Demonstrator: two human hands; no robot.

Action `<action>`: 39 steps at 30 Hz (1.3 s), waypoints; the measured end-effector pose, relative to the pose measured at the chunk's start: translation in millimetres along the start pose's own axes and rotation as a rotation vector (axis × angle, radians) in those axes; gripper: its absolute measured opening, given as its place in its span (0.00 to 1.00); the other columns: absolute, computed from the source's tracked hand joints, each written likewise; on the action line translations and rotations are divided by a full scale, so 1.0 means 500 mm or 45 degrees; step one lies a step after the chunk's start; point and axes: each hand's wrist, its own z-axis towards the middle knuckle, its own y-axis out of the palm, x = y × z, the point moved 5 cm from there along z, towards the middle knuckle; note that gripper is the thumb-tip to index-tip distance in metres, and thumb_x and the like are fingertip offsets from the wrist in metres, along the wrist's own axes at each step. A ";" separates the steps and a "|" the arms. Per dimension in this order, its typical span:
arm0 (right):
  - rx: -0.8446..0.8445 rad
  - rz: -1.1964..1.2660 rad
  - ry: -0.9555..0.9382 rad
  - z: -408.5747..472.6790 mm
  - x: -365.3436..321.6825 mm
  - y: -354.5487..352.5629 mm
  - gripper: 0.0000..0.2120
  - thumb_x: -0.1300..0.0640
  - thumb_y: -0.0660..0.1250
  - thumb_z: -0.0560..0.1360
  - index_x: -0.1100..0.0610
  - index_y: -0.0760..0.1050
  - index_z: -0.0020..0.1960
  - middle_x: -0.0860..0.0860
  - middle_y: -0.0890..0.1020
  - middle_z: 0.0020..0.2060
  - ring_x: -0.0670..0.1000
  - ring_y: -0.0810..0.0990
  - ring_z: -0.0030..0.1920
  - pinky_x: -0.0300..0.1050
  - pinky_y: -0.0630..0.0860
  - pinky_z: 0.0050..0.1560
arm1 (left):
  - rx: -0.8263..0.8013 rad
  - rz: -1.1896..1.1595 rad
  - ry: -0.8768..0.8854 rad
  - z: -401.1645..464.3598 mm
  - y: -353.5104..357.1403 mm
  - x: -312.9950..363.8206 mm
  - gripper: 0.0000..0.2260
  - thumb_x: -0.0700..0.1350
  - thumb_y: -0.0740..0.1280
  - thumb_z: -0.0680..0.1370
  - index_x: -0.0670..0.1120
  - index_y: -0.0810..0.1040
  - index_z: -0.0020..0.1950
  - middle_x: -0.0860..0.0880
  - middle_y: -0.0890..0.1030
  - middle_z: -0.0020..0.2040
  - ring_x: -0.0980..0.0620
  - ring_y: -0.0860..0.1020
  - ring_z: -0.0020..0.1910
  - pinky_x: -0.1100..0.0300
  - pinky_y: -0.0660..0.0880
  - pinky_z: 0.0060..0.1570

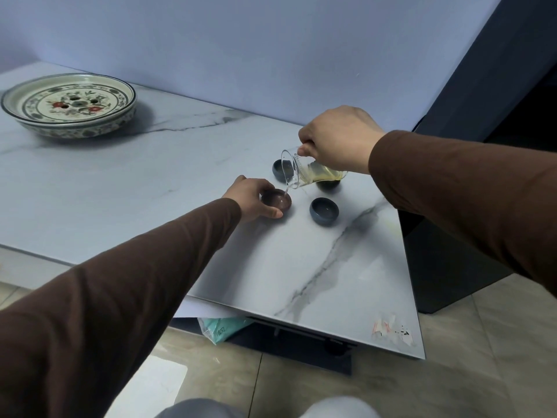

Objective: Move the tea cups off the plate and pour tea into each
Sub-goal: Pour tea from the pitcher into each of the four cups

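Note:
My right hand (340,137) grips a clear glass pitcher (310,171) of yellow-green tea, tipped to the left. A thin stream runs from its spout into a small brown cup (275,201). My left hand (251,197) is curled around that brown cup on the marble table. A dark blue cup (324,211) stands just to the right of it. Another dark cup (281,169) sits behind the pitcher's mouth, and a third dark cup (328,184) is mostly hidden under the pitcher. The floral plate (18,99) rests far left with no cups on it.
The marble table (346,282) ends close to the right of the cups, with a dark cabinet (482,86) beyond. A pale wall rises behind. Below the near edge lie a teal bag (221,328) and tiled floor.

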 end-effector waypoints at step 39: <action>0.071 1.292 0.814 -0.115 0.202 0.125 0.18 0.44 0.64 0.76 0.57 0.82 0.41 0.50 0.79 0.36 0.50 0.75 0.38 0.42 0.70 0.39 | -0.003 0.108 0.024 0.013 -0.019 0.051 0.42 0.60 0.76 0.65 0.54 0.62 0.75 0.46 0.67 0.68 0.44 0.61 0.69 0.50 0.65 0.68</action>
